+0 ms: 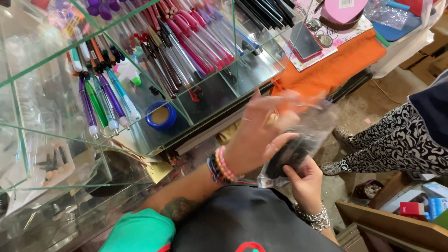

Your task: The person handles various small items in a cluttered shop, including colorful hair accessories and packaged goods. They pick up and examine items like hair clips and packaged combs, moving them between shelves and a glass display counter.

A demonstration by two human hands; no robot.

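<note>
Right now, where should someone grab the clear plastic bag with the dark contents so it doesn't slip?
Probably by the bottom corner of the clear plastic bag, from below, where the right hand already pinches it. The dark contents bulge the middle, and the left hand covers its upper side, so the flat lower edge looks easiest.

- Passage to the left was blocked by the glass display case (242, 70) packed with pens (196, 42).
- Open floor (368, 100) was left rightward, bounded by a bystander's patterned legs (396, 144).
</note>
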